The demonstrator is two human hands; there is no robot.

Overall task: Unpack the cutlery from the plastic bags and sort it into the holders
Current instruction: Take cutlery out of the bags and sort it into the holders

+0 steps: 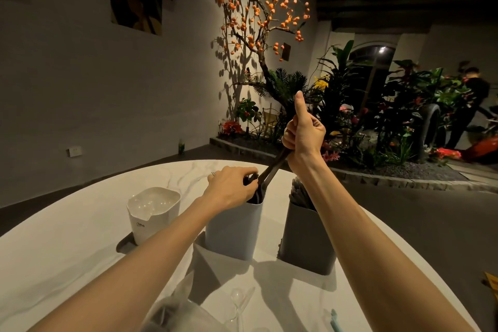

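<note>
Honestly, right hand (304, 135) grips dark cutlery (273, 168); left hand (231, 187) fingers curl into the pale holder (233, 229), contents hidden.

Both bare forearms reach forward from the bottom edge, the left from the lower left and the right from the lower right. The left hand (231, 184) sits lower, palm down, its knuckles uppermost and its fingers curled downward in a grip, the fingertips hidden. The right hand (304, 131) is raised higher and further out, wrist bent, fingers closed in a fist-like grip with the thumb pointing straight up.
</note>
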